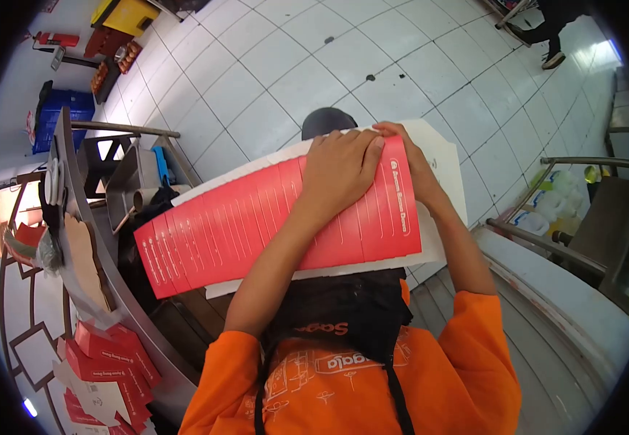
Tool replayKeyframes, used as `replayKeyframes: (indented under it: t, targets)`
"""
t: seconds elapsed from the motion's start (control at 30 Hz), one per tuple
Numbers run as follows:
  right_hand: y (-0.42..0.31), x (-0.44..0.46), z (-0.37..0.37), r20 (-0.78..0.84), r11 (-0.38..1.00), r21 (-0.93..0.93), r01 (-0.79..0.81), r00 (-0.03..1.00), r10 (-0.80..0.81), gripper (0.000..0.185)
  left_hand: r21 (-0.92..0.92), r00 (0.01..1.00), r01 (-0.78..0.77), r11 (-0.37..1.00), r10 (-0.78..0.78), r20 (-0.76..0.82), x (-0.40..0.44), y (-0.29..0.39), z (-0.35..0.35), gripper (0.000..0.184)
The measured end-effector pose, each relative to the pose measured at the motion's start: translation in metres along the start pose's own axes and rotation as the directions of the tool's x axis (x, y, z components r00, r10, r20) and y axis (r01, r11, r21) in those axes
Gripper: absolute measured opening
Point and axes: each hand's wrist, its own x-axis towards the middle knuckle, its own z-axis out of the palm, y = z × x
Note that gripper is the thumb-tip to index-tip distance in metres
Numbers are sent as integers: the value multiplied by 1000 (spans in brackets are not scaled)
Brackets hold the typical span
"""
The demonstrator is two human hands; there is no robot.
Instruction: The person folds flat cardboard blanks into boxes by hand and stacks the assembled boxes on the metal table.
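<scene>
A stack of red cardboard sheets [256,225], fanned in overlapping layers with white lettering, lies across my lap. White card [441,170] shows beneath and beyond its right end. My left hand [340,167] rests over the top edge of the stack, its fingers together and curled over the far side. At the upper right corner, my right hand [405,156] grips the edge of the sheets from the right, with its fingers partly hidden behind them.
Folded red boxes [115,370] lie at the lower left beside a metal counter [129,312]. A blue crate [64,112] stands at the upper left. Metal racks with bottles [546,206] are on the right. A person's legs [546,32] show at the upper right.
</scene>
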Motion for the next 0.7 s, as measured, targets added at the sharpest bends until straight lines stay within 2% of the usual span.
replayKeyframes:
  t: [0.13,0.2,0.23,0.27,0.33,0.37,0.47,0.53,0.63,0.7]
  targets:
    - [-2,6,2,62,991,87,-99,994,94,57,20,997,38,999,-39,61,2,-1,-2,33]
    - [-7,1,0,-14,998,-4,-65,998,65,59,-12,999,4,1000,-3,50,1,2,0,36]
    - [-8,-5,-1,-45,997,-49,-52,998,50,60,-42,999,-31,999,32,26,-3,-2,0,41]
    - [-10,-13,-5,-82,997,-4,-77,994,76,60,-70,998,-62,996,62,-8,-5,-5,-1,47]
    - [-19,-44,-12,-139,990,87,-112,983,123,61,22,993,-115,993,114,33,-27,7,-19,67]
    - [-24,-69,-17,-111,978,131,-165,977,180,65,72,989,-139,988,134,62,-45,16,-27,79]
    - [-43,-146,-6,-15,906,260,-333,937,348,81,14,959,-160,987,152,240,-97,36,-38,105]
    - [-47,-185,22,-10,901,275,-335,936,351,75,73,967,-184,980,168,189,-112,36,-20,105]
    - [-77,-180,42,-123,924,141,-355,920,372,66,87,973,-186,979,171,156,-120,39,-10,106]
    - [-64,-189,35,-68,891,130,-435,893,445,60,82,976,-182,980,169,139,-119,39,-9,106]
